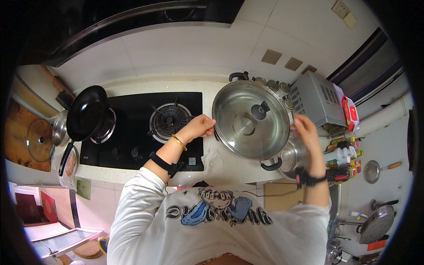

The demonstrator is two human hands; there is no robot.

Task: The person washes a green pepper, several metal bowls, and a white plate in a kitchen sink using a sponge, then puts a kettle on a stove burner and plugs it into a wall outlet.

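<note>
A wide stainless steel pot with black side handles (271,164) stands on the counter to the right of the gas hob. A glass lid with a metal rim (265,132) covers it, its black knob (260,110) upright. My left hand (200,126) is at the left edge of the lid, thumb and fingers drawn together; whether they grip the rim is unclear. Beyond the pot's right side is my right hand (304,129), blurred, its fingers slightly apart and nothing visible in them.
A black frying pan (86,112) rests over the left burner; the right burner (170,120) is bare. Jars (273,85) and a grey microwave oven (314,96) stand behind the pot at right. Beside my right forearm are a metal vessel (289,154) and bottles (338,155). Crumpled tissue (209,160) lies by the hob.
</note>
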